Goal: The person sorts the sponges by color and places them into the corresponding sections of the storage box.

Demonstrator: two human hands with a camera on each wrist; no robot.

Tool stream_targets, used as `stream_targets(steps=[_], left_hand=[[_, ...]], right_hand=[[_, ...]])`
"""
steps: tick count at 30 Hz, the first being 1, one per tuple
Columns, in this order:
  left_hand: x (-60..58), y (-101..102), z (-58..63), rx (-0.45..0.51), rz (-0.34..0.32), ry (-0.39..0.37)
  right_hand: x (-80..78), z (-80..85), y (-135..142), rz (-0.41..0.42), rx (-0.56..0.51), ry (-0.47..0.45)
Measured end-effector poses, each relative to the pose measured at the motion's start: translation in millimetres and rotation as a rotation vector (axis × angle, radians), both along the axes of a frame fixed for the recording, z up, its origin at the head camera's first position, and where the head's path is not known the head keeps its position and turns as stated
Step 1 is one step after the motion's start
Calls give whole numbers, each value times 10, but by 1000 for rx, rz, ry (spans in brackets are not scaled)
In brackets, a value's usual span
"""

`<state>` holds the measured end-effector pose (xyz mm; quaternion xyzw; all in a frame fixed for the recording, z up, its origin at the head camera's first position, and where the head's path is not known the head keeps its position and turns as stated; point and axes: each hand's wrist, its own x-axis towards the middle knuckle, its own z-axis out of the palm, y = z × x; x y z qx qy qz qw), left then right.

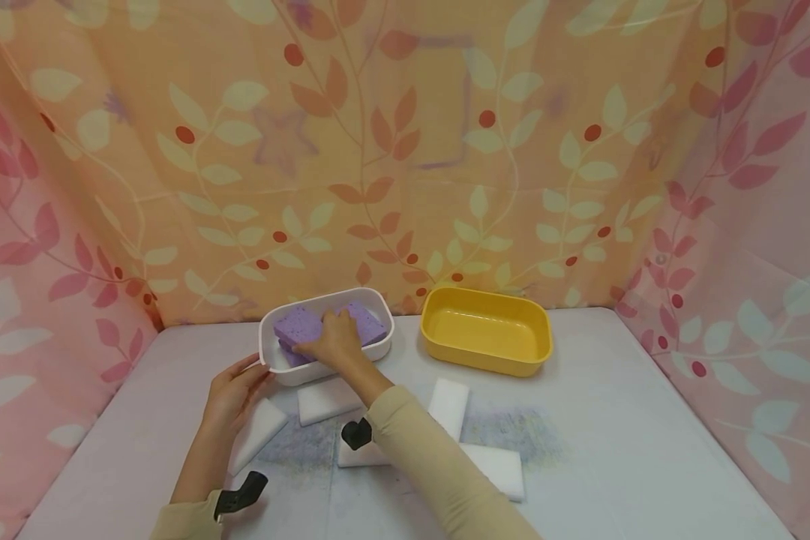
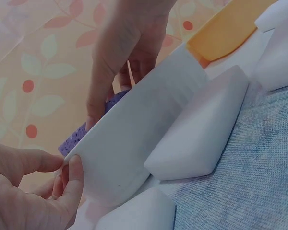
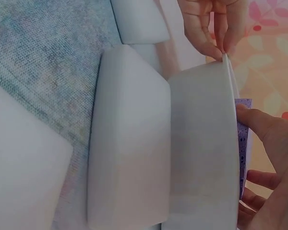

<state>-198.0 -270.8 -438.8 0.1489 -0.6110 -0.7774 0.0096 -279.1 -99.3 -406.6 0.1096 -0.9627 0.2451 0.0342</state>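
Several purple sponges [image 1: 297, 325] lie in a white plastic tub [image 1: 307, 374] at the back left of the table. My right hand [image 1: 338, 343] reaches over the tub's front wall and grips a sponge between thumb and fingers. In the right wrist view the thumb presses one end of that purple sponge [image 3: 242, 143], with the fingers curled near its other end. My left hand [image 1: 229, 397] pinches the tub's rim at its left front corner. The left wrist view shows this thumb-and-finger hold on the rim, while the tub wall hides most of the sponges.
A yellow tub [image 1: 486, 363] stands to the right of the white one. Several white foam blocks lie in front, including one block [image 1: 327, 400] close before the white tub and another [image 1: 259, 431] beside my left forearm. Patterned cloth [image 1: 405, 150] hangs behind and at both sides.
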Motion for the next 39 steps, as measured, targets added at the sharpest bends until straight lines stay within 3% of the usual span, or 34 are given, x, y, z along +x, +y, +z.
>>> stream_targets(steps=[10,24,39], left_hand=[[-23,6,-29,-2,12,3],[-19,7,-30,-6,14,-19],[-41,-21,-47,24,18,-31]], right_hand=[[24,-98,-48,7,-37,16],[52,-154,-96,-30,33,31],[93,-88,-21,13,-105,4]])
